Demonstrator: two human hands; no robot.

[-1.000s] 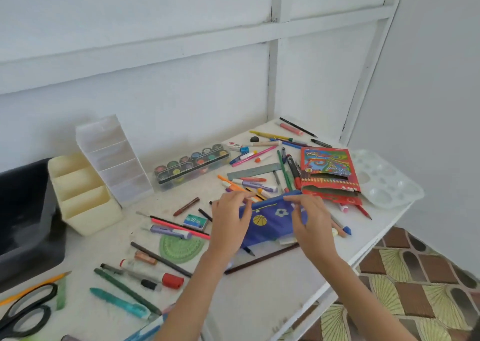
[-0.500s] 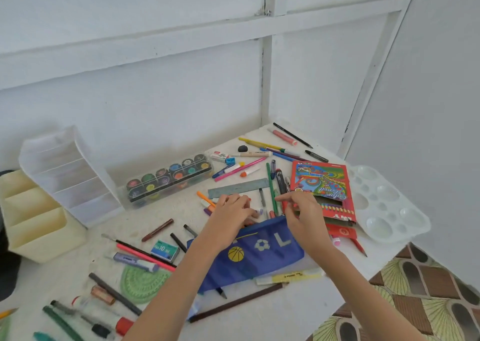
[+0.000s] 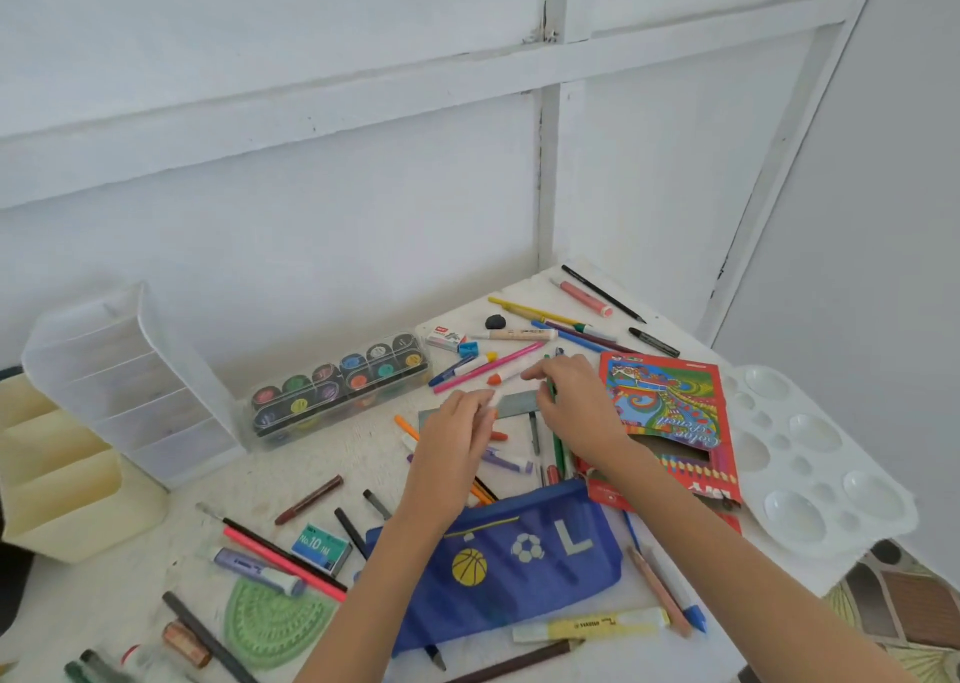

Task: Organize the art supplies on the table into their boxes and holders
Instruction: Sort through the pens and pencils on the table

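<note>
My left hand (image 3: 457, 435) and right hand (image 3: 574, 407) hover close together over the pile of pens at the table's middle. My left hand pinches a short white crayon (image 3: 493, 402) beside the grey ruler (image 3: 522, 401). Fingertips of my right hand pinch the end of a white marker with an orange tip (image 3: 506, 376). The blue pencil case (image 3: 524, 552) lies flat nearer to me, partly under my left forearm. A red colour pencil box (image 3: 665, 417) lies open to the right. A clear drawer holder (image 3: 119, 370) and a cream holder (image 3: 62, 469) stand at the left.
A paint pot set (image 3: 343, 386) sits at the back. A white palette (image 3: 810, 469) overhangs the right edge. Loose pens, a green protractor (image 3: 275, 625), a staples box (image 3: 319, 547) and a yellow highlighter (image 3: 592, 625) litter the front. Walls close the back and right.
Both hands let go of the blue pencil case, which now lies flat, and moved farther back to the pen pile near the ruler. The view shifted right and up.
</note>
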